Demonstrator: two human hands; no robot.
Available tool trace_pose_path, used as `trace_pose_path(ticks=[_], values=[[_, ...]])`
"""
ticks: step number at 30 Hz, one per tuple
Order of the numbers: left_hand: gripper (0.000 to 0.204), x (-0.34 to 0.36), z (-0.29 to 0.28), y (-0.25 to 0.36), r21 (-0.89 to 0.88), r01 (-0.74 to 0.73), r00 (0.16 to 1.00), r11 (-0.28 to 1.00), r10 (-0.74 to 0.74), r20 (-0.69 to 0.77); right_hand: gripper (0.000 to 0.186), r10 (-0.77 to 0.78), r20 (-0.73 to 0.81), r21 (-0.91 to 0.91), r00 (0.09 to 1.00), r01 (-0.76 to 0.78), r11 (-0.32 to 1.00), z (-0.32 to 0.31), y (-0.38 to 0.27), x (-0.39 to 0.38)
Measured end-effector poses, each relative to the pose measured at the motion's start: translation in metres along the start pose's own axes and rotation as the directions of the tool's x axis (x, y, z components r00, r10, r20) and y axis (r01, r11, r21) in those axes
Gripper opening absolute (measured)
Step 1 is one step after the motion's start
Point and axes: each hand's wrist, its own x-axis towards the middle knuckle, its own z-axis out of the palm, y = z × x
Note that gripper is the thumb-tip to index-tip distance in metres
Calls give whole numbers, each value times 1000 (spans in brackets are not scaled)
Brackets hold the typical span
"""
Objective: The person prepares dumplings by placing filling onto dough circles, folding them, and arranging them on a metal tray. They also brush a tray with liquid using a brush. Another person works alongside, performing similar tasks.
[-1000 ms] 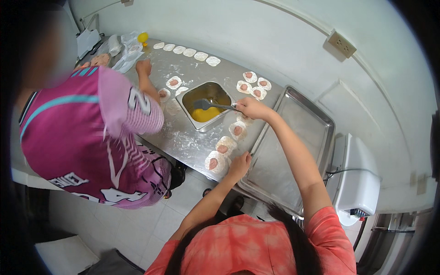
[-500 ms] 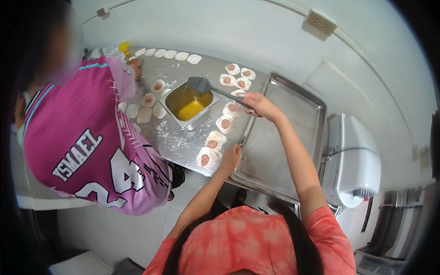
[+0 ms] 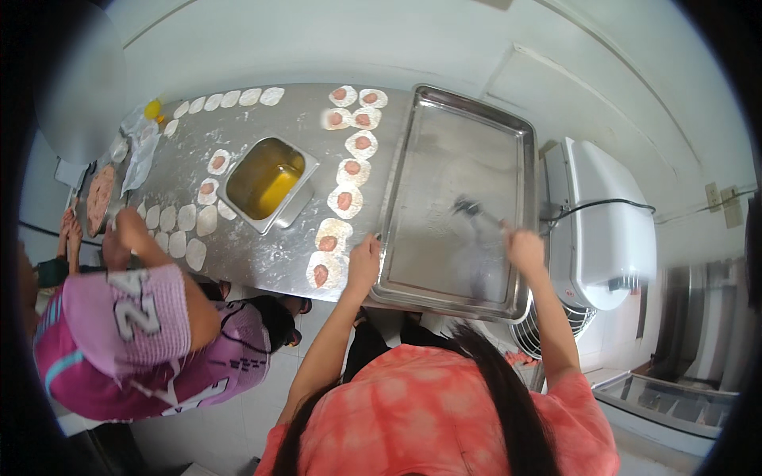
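Note:
My right hand (image 3: 524, 250) grips a dark brush (image 3: 467, 205), blurred by motion, over a large steel tray (image 3: 452, 151). My left hand (image 3: 364, 258) is closed on the tray's left edge. Left of the tray, floury round wrappers topped with pink filling (image 3: 344, 201) form a column on the steel table (image 3: 313, 119). Farther left stands a deep steel container (image 3: 286, 209) holding yellow liquid (image 3: 278, 182).
A co-worker in a pink jersey (image 3: 127, 333) reaches toward a bowl of pink filling (image 3: 100, 194); another person's hands (image 3: 71, 226) are behind. Plain wrappers (image 3: 187, 219) lie mid-left, plastic bags (image 3: 143, 151) farther back. A white machine (image 3: 603, 222) stands right of the tray.
My right hand has moved the brush from over the yellow liquid rightward and down onto the tray. The co-worker has shifted down and left, with hands now near the filling bowl.

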Motion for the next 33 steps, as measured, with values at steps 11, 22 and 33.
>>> trace_pose_path(ticks=[11, 22, 33], values=[[20, 0, -1, 11, 52, 10, 1000, 999, -10, -2, 30, -126, -46, -14, 991, 126, 992, 13, 1, 9], [22, -3, -2, 3, 80, 56, 998, 995, -58, 23, 37, -452, 15, 14, 892, 452, 892, 10, -4, 27], [24, 0, -3, 16, 76, 97, 995, 992, -99, 30, 45, -530, 148, 85, 835, 524, 848, 0, -7, 3]])
